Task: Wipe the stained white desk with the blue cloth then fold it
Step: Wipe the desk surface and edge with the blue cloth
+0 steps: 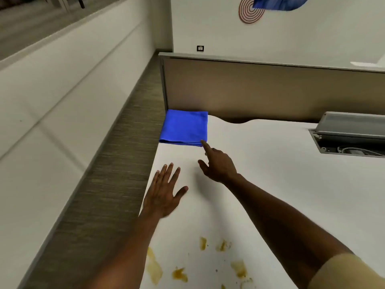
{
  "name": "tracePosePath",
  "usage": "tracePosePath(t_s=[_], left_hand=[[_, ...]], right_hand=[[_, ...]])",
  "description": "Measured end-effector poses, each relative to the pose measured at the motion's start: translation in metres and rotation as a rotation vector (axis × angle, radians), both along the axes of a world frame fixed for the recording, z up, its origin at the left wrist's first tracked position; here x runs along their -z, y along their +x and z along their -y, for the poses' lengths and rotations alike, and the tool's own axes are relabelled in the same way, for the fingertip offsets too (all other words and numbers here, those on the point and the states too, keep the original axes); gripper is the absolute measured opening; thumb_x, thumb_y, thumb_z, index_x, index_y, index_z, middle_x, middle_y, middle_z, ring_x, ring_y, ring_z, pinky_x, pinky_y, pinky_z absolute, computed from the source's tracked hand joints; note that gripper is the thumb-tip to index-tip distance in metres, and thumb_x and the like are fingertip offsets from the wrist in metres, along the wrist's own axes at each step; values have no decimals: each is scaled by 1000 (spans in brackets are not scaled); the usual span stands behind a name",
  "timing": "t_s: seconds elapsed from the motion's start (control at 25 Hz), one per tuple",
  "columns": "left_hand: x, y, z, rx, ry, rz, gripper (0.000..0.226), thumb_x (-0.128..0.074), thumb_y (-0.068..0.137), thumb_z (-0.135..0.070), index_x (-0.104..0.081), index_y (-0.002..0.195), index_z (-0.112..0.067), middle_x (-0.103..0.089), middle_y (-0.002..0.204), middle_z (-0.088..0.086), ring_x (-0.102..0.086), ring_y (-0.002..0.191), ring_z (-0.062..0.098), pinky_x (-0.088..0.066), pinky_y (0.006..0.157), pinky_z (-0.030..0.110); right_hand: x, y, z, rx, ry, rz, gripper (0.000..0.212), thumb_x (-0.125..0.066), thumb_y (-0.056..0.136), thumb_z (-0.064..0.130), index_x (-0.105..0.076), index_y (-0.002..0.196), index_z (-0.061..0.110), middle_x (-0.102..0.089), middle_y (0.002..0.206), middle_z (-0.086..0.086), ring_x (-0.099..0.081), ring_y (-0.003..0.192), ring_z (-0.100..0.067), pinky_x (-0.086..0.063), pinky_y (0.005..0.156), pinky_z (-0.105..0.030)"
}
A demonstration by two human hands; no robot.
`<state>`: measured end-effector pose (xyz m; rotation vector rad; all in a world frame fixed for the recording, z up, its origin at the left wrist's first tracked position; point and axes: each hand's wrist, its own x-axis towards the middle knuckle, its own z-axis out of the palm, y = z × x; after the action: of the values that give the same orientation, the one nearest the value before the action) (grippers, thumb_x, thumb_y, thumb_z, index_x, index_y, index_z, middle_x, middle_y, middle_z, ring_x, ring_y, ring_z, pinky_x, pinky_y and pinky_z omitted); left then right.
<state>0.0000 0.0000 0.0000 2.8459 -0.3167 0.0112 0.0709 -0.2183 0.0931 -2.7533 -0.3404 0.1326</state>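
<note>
The smooth white desk [260, 184] stretches out under both my arms, and its near part, below my wrists, is spotted with yellow-brown stains [179, 274] scattered from the desk's left edge across to under my right forearm. Beyond my fingertips a tan fabric partition panel [260, 88] closes off the far side of the desk, with a pale wall behind it carrying a red spiral decoration [249, 11] and a small dark wall switch [200, 48]. To the left of my left hand a strip of grey-brown striped carpet [116, 174] runs alongside the desk, then a pale low wall.

The folded square blue cloth [184, 127] lies flat in the far left corner of the desk, against the partition. My right hand [218, 165] reaches toward it with the index finger stretched out, its tip at the cloth's near right corner, the other fingers loosely curled and holding nothing. My left hand [164, 192] is spread flat, fingers apart, empty, short of the cloth; I cannot tell whether it touches the desk.

Off to the right of my right hand a grey metal cable hatch [348, 134] stands open in the desktop, wires visible inside. Nothing lies between my hands and the cloth.
</note>
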Motion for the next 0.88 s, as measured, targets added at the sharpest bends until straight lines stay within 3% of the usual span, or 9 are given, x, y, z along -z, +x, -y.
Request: tracePosePath(t_s=[0.08,0.16,0.24,0.28,0.36,0.52,0.64,0.76,0.88], left_hand=[[0,3,0,-15,-12,26,78,-16,100,-74,-6,166,-32,3,174,-3,10,160,14,-1,131,40],[0,4,0,-22,-2,29,77,-19,101,-73,-7,166,-33,2,174,-3,8,160,13,-1,131,40],[2,4,0,-15,-10,37,76,-21,102,-71,-9,166,-33,1,175,-3,6,160,14,-4,131,42],[2,3,0,-16,-7,38,76,-21,102,-71,-9,166,-32,0,175,-2,5,160,14,-6,130,43],[4,5,-2,-19,-11,45,75,-21,102,-71,-11,166,-32,-2,175,-2,4,160,14,-7,130,43],[7,5,-3,-6,-7,56,76,-20,102,-72,-10,166,-32,-2,175,-2,4,160,14,-6,131,42],[7,6,-3,-15,-7,55,75,-20,103,-72,-10,166,-32,-2,175,-2,5,160,14,-7,131,43],[8,7,-3,-20,-1,53,76,-20,103,-72,-10,166,-32,-2,175,-2,6,160,13,-7,130,42],[8,6,-3,-14,-10,63,76,-22,102,-71,-15,166,-30,-5,175,0,3,161,15,-9,130,43]], right_hand=[[5,32,-11,56,-58,95,40,-56,104,29,-57,140,13,-73,108,-11,-70,95,-31,-52,74,-35],[8,61,-24,106,-45,153,24,-57,100,19,-68,119,8,-70,109,-12,-68,99,-33,-52,74,-35],[19,82,-37,32,-39,80,38,-61,100,19,-61,137,8,-57,139,-16,-55,129,-37,-53,97,-43],[23,91,-41,-16,-62,-3,52,-61,102,23,-49,151,11,-43,157,-16,-40,145,-37,-46,110,-46],[32,106,-43,-74,-109,-136,63,-56,106,27,-31,163,22,-25,170,-11,-26,156,-35,-38,119,-49],[46,116,-28,-69,-141,46,38,-57,104,21,-61,143,22,-60,135,-10,-56,124,-35,-48,96,-40],[43,102,-11,-85,-150,133,32,-57,103,19,-66,133,21,-66,120,-10,-63,109,-36,-49,84,-37],[31,84,10,-135,-164,65,37,-54,103,22,-61,140,21,-69,120,-11,-66,106,-36,-52,83,-39],[19,54,37,-171,-125,-176,34,-57,102,24,-67,135,24,-72,121,-2,-64,111,-28,-50,91,-37]])
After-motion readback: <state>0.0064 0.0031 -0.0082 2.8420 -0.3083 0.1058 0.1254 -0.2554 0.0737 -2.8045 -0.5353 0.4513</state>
